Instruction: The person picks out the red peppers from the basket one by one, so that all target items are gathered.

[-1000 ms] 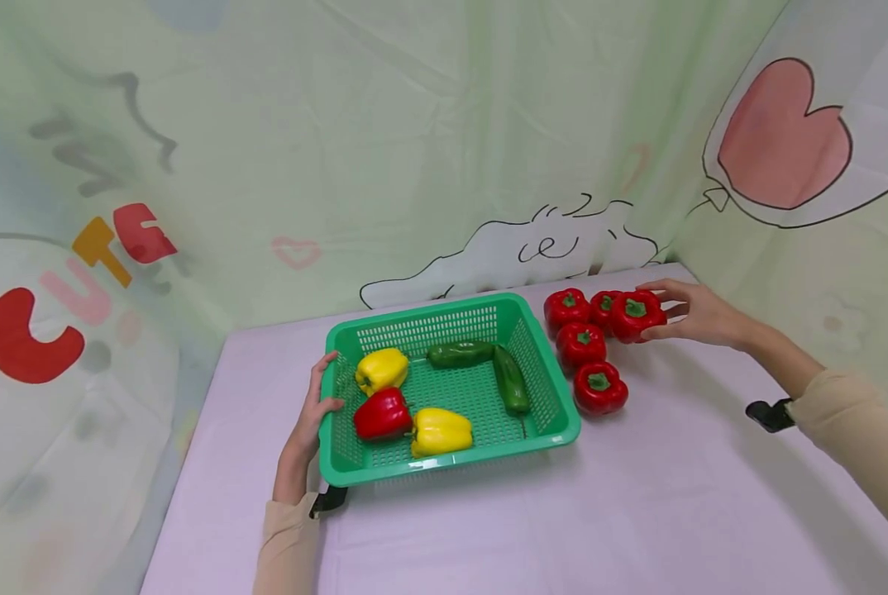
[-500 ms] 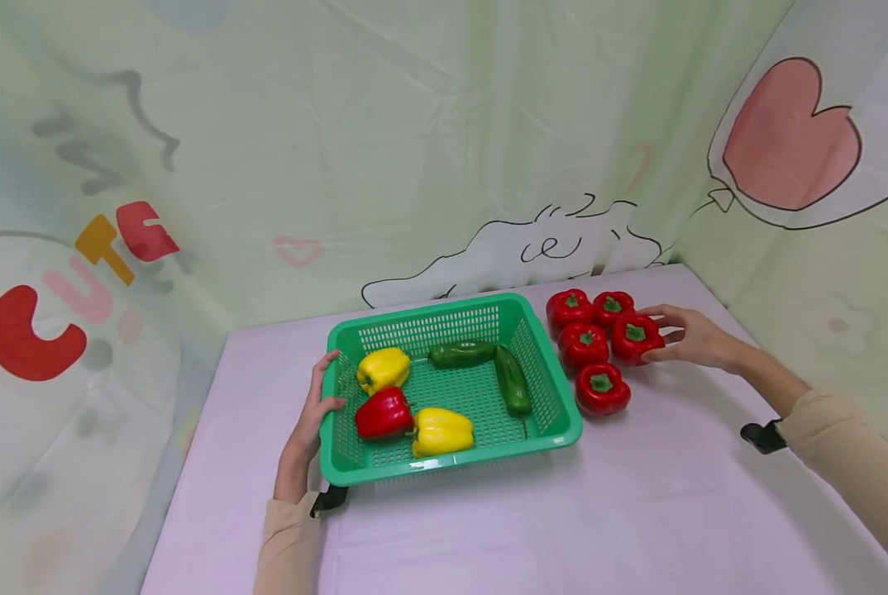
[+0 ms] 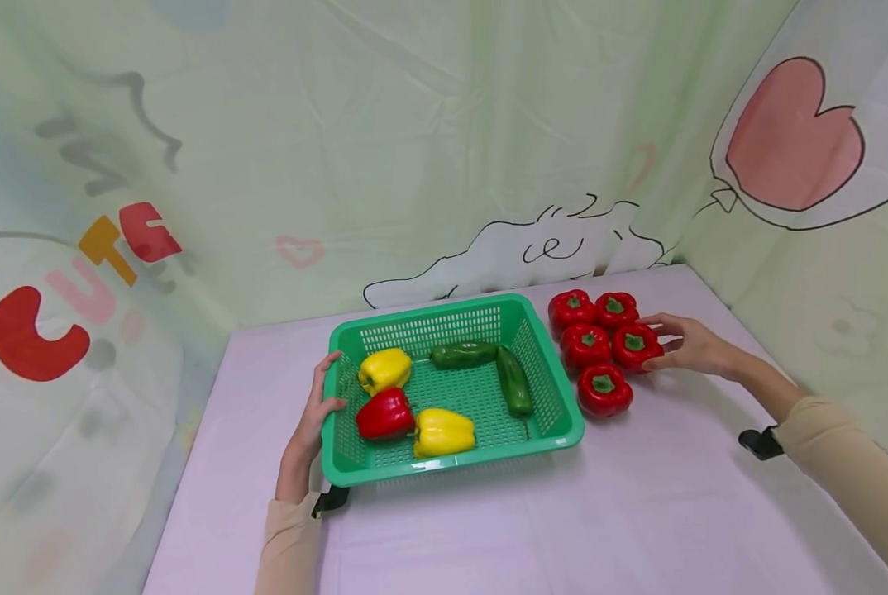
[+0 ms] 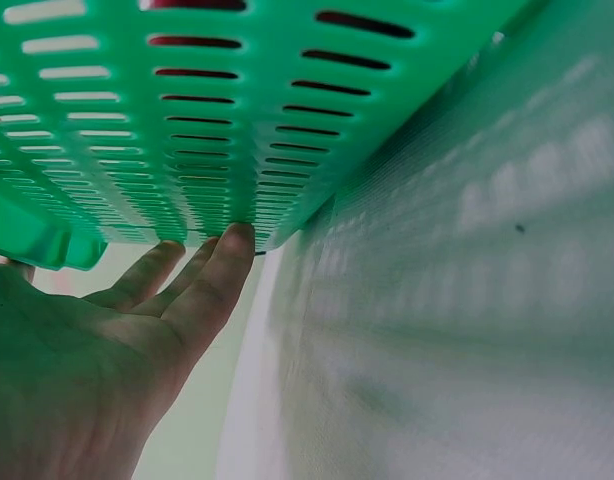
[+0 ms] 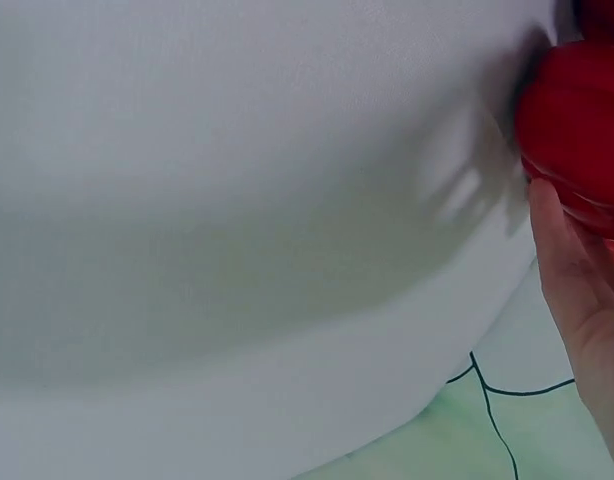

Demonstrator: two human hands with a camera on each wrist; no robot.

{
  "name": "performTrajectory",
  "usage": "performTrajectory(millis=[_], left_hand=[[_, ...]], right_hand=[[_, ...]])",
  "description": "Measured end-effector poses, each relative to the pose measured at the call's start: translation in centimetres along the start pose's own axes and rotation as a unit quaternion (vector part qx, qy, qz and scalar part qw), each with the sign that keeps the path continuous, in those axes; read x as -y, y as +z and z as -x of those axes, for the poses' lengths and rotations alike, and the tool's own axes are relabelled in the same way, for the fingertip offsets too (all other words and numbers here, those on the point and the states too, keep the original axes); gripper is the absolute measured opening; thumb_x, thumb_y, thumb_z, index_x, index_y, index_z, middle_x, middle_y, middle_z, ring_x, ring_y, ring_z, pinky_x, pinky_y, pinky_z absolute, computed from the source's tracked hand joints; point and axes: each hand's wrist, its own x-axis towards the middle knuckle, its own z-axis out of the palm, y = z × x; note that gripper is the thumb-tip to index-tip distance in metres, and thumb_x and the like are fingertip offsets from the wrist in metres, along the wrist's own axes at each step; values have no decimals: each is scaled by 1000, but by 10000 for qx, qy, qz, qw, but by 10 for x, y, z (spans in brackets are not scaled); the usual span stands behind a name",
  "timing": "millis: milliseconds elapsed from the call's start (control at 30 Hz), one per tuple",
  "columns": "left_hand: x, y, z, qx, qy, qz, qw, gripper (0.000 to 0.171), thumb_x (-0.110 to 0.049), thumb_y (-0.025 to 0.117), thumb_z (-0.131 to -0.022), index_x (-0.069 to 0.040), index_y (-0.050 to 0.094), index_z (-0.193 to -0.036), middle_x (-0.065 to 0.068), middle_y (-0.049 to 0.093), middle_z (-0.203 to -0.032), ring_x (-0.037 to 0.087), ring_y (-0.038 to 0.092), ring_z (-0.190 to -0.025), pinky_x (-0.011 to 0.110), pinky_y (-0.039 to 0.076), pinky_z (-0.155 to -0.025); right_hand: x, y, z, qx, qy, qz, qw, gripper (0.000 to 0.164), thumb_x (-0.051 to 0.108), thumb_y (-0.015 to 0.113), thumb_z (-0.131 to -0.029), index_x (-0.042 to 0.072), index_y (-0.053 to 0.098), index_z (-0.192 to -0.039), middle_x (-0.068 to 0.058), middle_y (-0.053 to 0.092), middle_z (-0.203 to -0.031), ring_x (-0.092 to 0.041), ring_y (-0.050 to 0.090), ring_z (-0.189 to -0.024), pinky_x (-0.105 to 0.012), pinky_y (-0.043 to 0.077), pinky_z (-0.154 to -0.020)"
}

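Observation:
My left hand holds the left side of a green plastic basket, thumb over the rim. In the left wrist view the fingers lie against the basket's slotted outer wall. In the basket are two yellow bell peppers, a red bell pepper and two long green peppers. On the right, my right hand grips a red bell pepper from its right side, thumb in front and fingers behind. This pepper sits among several others on the table, stem up.
Between the basket and the held pepper stand more red bell peppers, two of them in the back row. A pale lilac cloth covers the table. A printed curtain hangs behind and at both sides.
My right hand has brought its red bell pepper down and nearer the front, behind the front one and beside the middle one. The back right pepper has shifted slightly right. My left hand stays put.

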Motion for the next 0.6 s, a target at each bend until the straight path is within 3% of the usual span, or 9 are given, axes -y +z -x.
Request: performTrajectory(millis=[200, 367, 600], left_hand=[[0, 0, 0, -3, 49, -13, 10000, 77, 1, 39, -83, -13, 13, -154, 16, 12, -159, 43, 28, -133, 32, 46, -95], [-1, 1, 0, -6, 45, -1, 10000, 78, 1, 39, -83, -13, 13, -154, 16, 12, -159, 42, 28, -134, 33, 46, -96], [0, 0, 0, 6, 61, 23, 10000, 78, 3, 38, -83, -12, 12, -155, 17, 11, -159, 42, 28, -133, 29, 45, -96]], right_hand=[[1, -1, 2, 52, -36, -46, 10000, 77, 12, 75, -84, -2, 33, -147, -32, 40, -142, -52, 44, -122, -46, 55, -83], [9, -16, 4, -112, -113, 8, 9999, 75, 12, 71, -88, -4, 30, -148, -36, 40, -141, -55, 48, -119, -45, 56, -80], [46, -34, -1, -538, -599, 536, 9953, 60, 11, 66, -91, -6, 39, -142, -34, 48, -135, -53, 51, -117, -45, 57, -78]])
